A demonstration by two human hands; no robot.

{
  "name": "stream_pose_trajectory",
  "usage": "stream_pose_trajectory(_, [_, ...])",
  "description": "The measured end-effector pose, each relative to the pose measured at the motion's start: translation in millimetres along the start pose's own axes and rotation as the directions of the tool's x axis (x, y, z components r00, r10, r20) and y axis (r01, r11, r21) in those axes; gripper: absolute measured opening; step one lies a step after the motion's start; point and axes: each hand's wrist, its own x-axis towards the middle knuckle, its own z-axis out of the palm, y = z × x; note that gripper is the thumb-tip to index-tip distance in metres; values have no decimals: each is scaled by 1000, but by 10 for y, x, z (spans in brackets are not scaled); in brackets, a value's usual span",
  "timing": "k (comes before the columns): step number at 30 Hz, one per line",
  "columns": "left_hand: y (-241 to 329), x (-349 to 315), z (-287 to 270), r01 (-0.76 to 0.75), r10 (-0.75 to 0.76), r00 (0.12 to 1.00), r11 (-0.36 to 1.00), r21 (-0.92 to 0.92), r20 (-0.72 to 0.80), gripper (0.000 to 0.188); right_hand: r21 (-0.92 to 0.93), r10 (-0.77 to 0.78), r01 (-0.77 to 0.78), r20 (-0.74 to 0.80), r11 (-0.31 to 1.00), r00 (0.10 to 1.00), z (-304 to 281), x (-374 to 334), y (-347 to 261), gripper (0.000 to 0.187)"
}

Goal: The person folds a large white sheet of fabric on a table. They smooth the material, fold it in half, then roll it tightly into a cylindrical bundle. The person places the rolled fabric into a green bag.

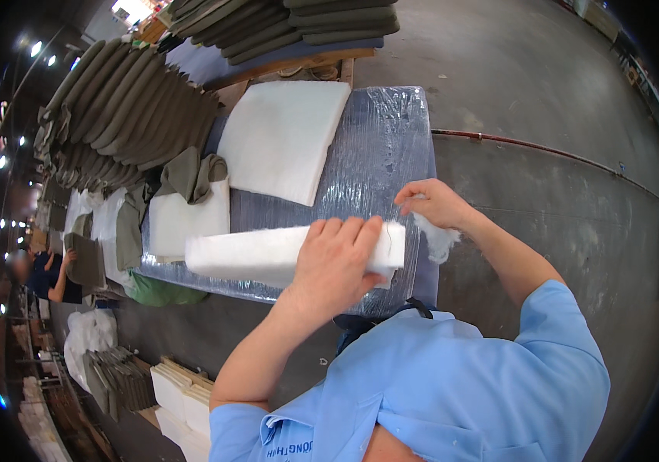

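Observation:
A thick white padded cushion insert [256, 248] stands on its long edge at the near side of the wrapped table [376, 146]. My left hand [337, 250] is clamped over its right end, fingers across the top and thumb on the near side. A dark thin thread shows on the white end beside my fingers. Just right of that end, my right hand [429, 204] is closed with thumb and forefinger nearly meeting. A fluffy tuft of white fibre [441, 240] hangs below its curled fingers. Another white pad [283, 138] lies flat farther back on the table.
Grey-green cushion covers [129, 108] are stacked at the left, with more piles [283, 23] at the back. A crumpled cover [191, 175] lies on a white pad [187, 219]. A co-worker [52, 273] handles a cushion at far left. White panels [179, 400] stand low at left.

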Motion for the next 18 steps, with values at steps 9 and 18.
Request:
stream_pose_trajectory(9, [-113, 330, 114, 1, -1, 1000, 1000, 1, -5, 61, -192, -35, 29, -30, 981, 999, -111, -697, 29, 44])
stream_pose_trajectory(18, [1, 69, 57, -3, 3, 1000, 998, -60, 2, 78, -88, 51, -60, -105, 994, 993, 1046, -840, 243, 88])
